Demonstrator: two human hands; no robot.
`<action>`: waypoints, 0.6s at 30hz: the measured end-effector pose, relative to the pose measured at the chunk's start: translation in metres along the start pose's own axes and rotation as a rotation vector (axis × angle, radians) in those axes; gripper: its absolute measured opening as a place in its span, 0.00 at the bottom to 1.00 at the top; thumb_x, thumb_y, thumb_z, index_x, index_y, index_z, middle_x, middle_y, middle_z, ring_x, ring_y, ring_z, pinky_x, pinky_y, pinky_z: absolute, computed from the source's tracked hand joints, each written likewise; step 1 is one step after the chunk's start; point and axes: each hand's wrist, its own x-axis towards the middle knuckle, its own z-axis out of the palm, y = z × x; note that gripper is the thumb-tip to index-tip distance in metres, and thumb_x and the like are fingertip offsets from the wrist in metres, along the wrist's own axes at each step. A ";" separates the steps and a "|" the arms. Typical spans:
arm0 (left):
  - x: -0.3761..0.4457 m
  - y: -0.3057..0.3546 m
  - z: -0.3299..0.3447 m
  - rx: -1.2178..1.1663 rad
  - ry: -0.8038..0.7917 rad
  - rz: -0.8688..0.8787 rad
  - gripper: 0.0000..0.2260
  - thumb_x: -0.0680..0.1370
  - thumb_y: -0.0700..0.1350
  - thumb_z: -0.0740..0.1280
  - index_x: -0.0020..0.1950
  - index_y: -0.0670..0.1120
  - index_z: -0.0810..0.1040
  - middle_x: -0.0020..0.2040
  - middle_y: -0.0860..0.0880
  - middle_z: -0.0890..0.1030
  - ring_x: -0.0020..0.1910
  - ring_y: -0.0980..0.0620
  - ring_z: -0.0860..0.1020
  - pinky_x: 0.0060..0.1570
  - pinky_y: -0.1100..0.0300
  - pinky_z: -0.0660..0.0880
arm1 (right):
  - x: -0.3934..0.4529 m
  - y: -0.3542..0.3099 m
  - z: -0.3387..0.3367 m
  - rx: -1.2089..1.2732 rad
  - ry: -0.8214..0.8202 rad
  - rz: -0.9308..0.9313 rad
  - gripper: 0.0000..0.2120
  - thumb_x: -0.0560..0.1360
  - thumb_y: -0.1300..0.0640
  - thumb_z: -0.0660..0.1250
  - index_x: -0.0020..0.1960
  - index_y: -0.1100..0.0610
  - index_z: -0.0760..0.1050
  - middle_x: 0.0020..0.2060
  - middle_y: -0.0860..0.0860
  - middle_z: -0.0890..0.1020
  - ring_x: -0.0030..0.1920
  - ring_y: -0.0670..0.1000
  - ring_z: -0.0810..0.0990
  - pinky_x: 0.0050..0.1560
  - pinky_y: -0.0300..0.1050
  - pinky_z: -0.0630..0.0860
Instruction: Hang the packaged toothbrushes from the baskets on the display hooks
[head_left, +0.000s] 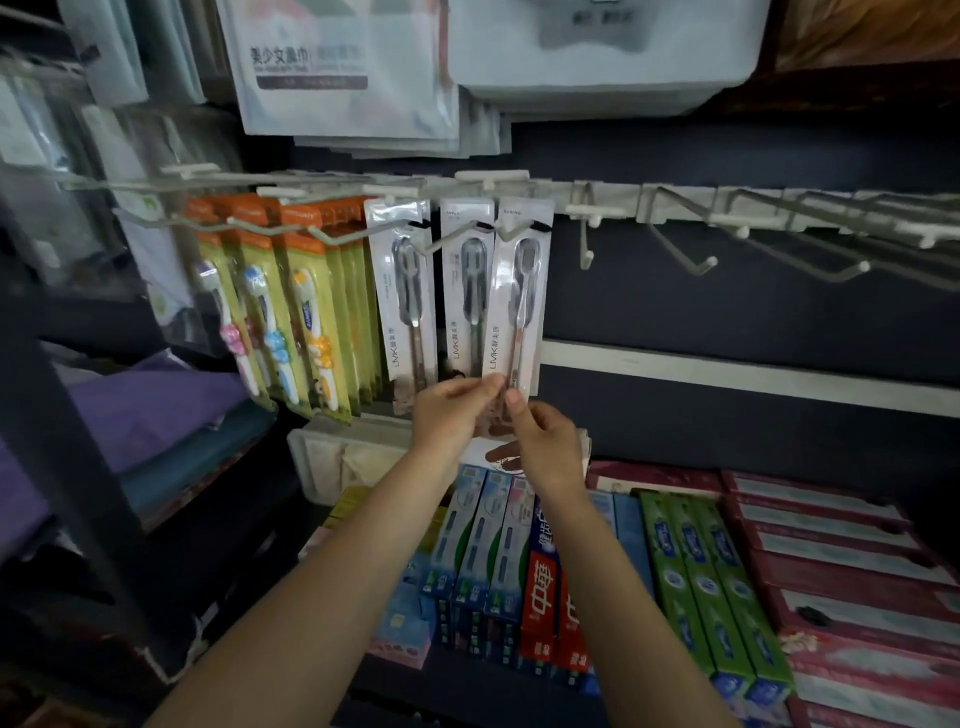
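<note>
**White pack going onto its hook**

White card, clear blister: the pack (514, 296) hangs above both hands, its punched top at the hook (511, 234), rightmost of three like it. The left hand (449, 410) pinches its bottom edge between thumb and fingers; the right hand (543, 441), just beside and a little lower, has its thumb pressed to the same edge, fingers curled behind. Whether the hole is fully over the hook tip cannot be told; the pack tilts slightly.

The step in hand looks like seating and squaring this pack. Next, a push back along the hook should seat it flush with its neighbour (467, 291), to the left hand's upper side, then both hands let go. Bare hooks (685, 249) wait up and to the right of the right hand. No basket is clearly in view; toothpaste boxes (696, 587) lie below the wrists.
</note>
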 end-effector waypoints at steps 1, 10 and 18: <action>0.001 -0.003 0.002 0.004 0.009 0.004 0.09 0.75 0.54 0.75 0.50 0.50 0.85 0.46 0.53 0.86 0.48 0.55 0.83 0.44 0.62 0.77 | 0.002 0.002 0.000 0.012 -0.001 0.012 0.18 0.82 0.44 0.63 0.52 0.59 0.80 0.44 0.55 0.86 0.34 0.47 0.85 0.30 0.35 0.76; -0.023 -0.046 -0.014 0.189 0.034 -0.036 0.05 0.79 0.49 0.70 0.43 0.54 0.83 0.44 0.52 0.85 0.47 0.51 0.84 0.52 0.50 0.82 | -0.025 0.036 -0.022 0.036 -0.031 0.138 0.17 0.82 0.46 0.65 0.48 0.61 0.78 0.39 0.56 0.86 0.33 0.53 0.85 0.35 0.44 0.80; -0.159 -0.084 -0.084 0.765 -0.144 0.318 0.10 0.81 0.52 0.67 0.58 0.51 0.83 0.53 0.56 0.83 0.50 0.60 0.79 0.48 0.62 0.77 | -0.161 0.065 -0.055 -0.467 -0.171 -0.236 0.07 0.79 0.51 0.69 0.49 0.54 0.78 0.38 0.46 0.83 0.38 0.44 0.81 0.40 0.38 0.77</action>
